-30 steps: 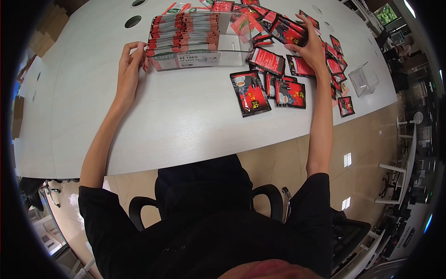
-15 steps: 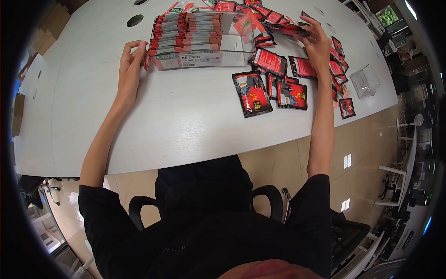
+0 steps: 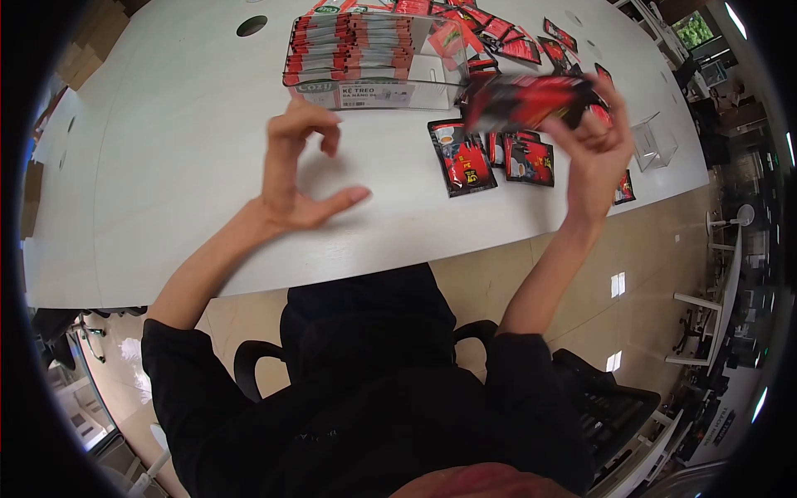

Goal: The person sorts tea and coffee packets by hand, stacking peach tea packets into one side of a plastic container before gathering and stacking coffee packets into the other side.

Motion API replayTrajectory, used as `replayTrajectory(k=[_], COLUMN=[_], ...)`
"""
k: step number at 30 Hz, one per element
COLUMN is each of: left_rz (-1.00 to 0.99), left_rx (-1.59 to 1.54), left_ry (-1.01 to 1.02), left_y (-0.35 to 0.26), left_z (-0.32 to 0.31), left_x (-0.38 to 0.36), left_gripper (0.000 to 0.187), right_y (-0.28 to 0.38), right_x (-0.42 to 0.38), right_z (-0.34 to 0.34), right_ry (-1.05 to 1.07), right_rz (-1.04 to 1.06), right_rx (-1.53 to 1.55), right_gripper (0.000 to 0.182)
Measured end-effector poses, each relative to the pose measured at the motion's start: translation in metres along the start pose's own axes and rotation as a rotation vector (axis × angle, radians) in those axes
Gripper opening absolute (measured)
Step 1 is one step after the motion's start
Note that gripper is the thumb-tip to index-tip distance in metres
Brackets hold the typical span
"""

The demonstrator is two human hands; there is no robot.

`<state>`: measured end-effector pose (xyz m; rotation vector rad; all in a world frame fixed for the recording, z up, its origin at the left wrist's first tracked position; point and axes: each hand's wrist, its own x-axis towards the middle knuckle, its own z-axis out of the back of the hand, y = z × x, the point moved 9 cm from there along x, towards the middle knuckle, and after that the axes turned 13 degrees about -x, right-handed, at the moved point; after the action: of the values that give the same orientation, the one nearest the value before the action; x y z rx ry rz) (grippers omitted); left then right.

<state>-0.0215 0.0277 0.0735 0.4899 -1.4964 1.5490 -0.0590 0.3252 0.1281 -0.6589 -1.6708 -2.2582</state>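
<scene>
My right hand [image 3: 594, 137] grips a red and black coffee sachet [image 3: 523, 104], blurred by motion, above the table; whether it is one sachet or a few cannot be made out. In front of the clear plastic box [image 3: 440, 98], my left hand [image 3: 303, 166] is raised with thumb and fingers apart, holding nothing. Two stacked rows of red and grey sachets [image 3: 378, 46] fill the left part of the box. Below the held sachet, a coffee sachet [image 3: 463, 159] and another sachet [image 3: 529, 159] lie on the table.
More red and black sachets [image 3: 519, 48] are scattered behind and right of the box. A small clear container [image 3: 656, 145] stands near the right edge of the white table [image 3: 183, 149]. A round hole [image 3: 251, 26] is in the tabletop at the back left. Below is a black chair [image 3: 365, 324].
My left hand has left the box's side and come right and nearer, fingers opening. My right hand has drawn its sachet toward me from the scattered pile.
</scene>
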Motion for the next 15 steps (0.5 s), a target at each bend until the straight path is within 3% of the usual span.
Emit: replayTrajectory(k=[2,4,6,7,8,10,13,15], left_rz=[0.243,0.346,0.505,0.525,0.529,0.569,0.561,0.569], left_rx=[-0.248,-0.247,-0.041,0.001,-0.005,-0.015,-0.018,-0.038], left_ry=[-0.067,-0.018,0.197,0.149,0.152,0.032,-0.049,-0.104], left_y=[0.011,0.011,0.026,0.026,0.026,0.03,0.032,0.037], left_z=[-0.022,-0.033,-0.041,-0.038,-0.039,-0.029,-0.022,-0.017], left_x=[-0.002,0.002,-0.01,-0.01,-0.011,-0.011,-0.008,-0.011], left_gripper=[0.091,0.069,0.043,0.028,0.028,0.026,0.025,0.026], right_y=[0.004,0.012,0.009,0.006,0.001,0.003,-0.01,-0.04], right_x=[-0.039,-0.063,-0.071,-0.074,-0.078,-0.08,-0.07,-0.063], right_z=[-0.041,-0.08,-0.098,-0.103,-0.109,-0.106,-0.055,0.006], right_ry=[0.223,0.271,0.241,0.215,0.212,0.087,-0.118,-0.349], right_rz=[-0.049,-0.091,-0.09,-0.079,-0.085,0.002,0.135,-0.039], right_rx=[0.011,0.023,0.017,0.008,0.005,-0.011,-0.495,-0.726], right_gripper=[0.061,0.051,0.046,0.041,0.041,0.039,0.034,0.046])
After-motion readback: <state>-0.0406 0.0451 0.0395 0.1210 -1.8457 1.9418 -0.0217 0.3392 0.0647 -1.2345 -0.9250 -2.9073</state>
